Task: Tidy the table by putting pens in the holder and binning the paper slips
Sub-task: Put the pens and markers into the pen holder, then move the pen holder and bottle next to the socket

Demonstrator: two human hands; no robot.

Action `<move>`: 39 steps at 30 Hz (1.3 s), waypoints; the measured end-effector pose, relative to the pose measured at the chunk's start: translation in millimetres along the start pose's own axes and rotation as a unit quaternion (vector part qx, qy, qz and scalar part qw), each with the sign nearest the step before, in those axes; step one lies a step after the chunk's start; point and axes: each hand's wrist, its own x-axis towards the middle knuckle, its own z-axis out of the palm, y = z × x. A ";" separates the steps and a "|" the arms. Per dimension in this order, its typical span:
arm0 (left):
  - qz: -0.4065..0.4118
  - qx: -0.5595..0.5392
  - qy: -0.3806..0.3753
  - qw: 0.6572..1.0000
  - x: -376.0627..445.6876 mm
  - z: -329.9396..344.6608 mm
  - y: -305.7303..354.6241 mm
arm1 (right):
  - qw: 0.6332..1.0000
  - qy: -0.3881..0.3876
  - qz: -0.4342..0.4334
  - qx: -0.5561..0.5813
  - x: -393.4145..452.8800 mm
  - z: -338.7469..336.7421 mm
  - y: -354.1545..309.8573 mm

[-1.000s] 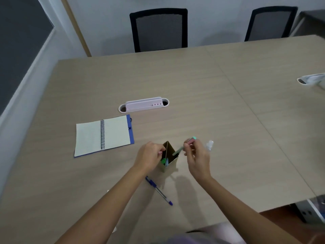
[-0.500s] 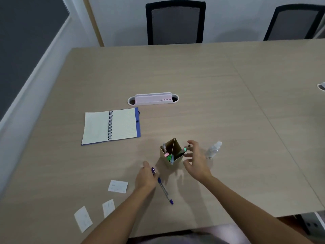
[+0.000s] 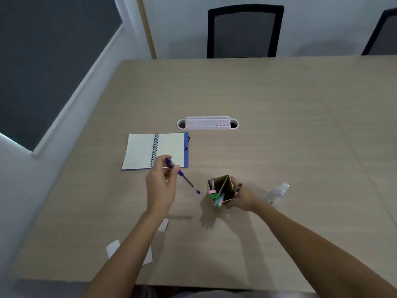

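A small cardboard pen holder stands near the table's front, with several coloured pens inside. My right hand grips its right side. My left hand holds a blue pen lifted off the table, its tip pointing down-right toward the holder, a short gap left of it. White paper slips lie near the front edge: one at the left, one and one partly hidden by my left forearm.
An open spiral notebook lies behind my left hand. A pale cable-port box sits mid-table. A small clear spray bottle lies right of the holder. Two black chairs stand at the far edge.
My right hand dropped the green pen into the holder and now grips the holder. My left hand left the holder, picked the blue pen off the table and raised it.
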 end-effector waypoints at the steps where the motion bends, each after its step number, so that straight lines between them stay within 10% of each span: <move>1: 0.026 -0.042 -0.005 0.999 4.7 0.3 15.8 | 1.000 0.001 0.006 0.002 -3.0 -0.9 -3.8; 13: 0.179 0.144 -0.209 0.950 -9.1 87.2 -29.1 | 0.998 -0.003 0.039 0.058 -9.1 9.7 -6.5; 19: -0.101 0.022 -0.217 0.971 -38.7 74.3 -53.9 | 0.995 0.021 0.045 0.092 -18.1 22.5 -10.5; 24: -0.451 -0.244 -0.232 0.827 -48.5 82.0 -62.0 | 0.993 0.032 0.047 0.104 -16.9 29.1 -14.7; 39: -0.400 -0.244 -0.256 0.846 159.3 154.1 -62.9 | 0.989 0.108 0.073 0.065 163.1 -51.6 -82.1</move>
